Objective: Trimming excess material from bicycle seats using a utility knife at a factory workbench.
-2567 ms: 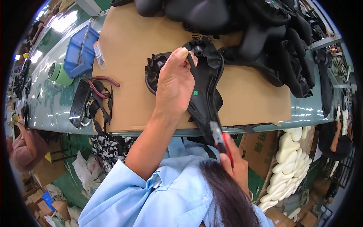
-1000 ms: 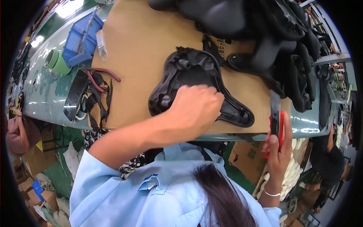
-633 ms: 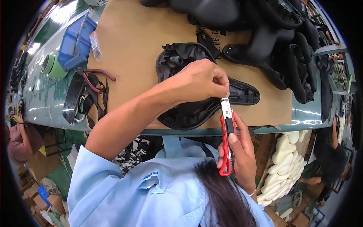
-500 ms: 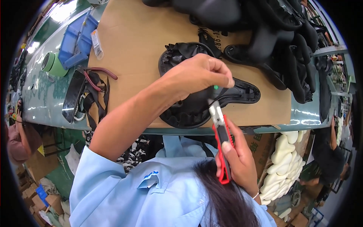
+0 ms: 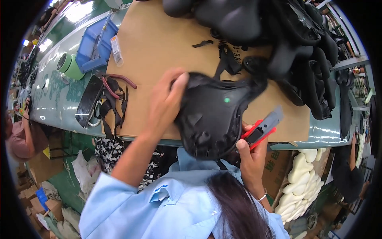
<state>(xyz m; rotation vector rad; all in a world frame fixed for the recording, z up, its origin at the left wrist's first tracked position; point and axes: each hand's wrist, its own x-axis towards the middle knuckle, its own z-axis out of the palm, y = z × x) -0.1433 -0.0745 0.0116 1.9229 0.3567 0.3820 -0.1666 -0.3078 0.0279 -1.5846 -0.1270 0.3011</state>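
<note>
A black bicycle saddle [image 5: 211, 113] is tilted over the table's near edge, its hollow underside facing up. Gathered folds of cover run along its near rim, and a green dot marks its middle. My left hand [image 5: 169, 93] grips the saddle's wide left end, thumb on top and the other fingers partly hidden. In my right hand [image 5: 252, 157] is a red utility knife [image 5: 260, 131] with its blade end pointing up and right, away from the saddle. The right fingers are close beside the saddle's right edge; whether they touch it I cannot tell.
Brown cardboard [image 5: 147, 51] covers the tabletop. Black saddles [image 5: 294, 51] pile up at the far right. Black scraps [image 5: 229, 61] lie beyond my hands. Red-handled pliers [image 5: 119, 81], a blue bin [image 5: 93, 46] and a green container [image 5: 71, 67] stand left. Cream foam pieces [image 5: 298, 179] sit lower right.
My left hand has gone from pulling a thin strip to gripping the saddle. The saddle has turned and come nearer. The knife has swung right, away from it. A loose strip now lies farther back.
</note>
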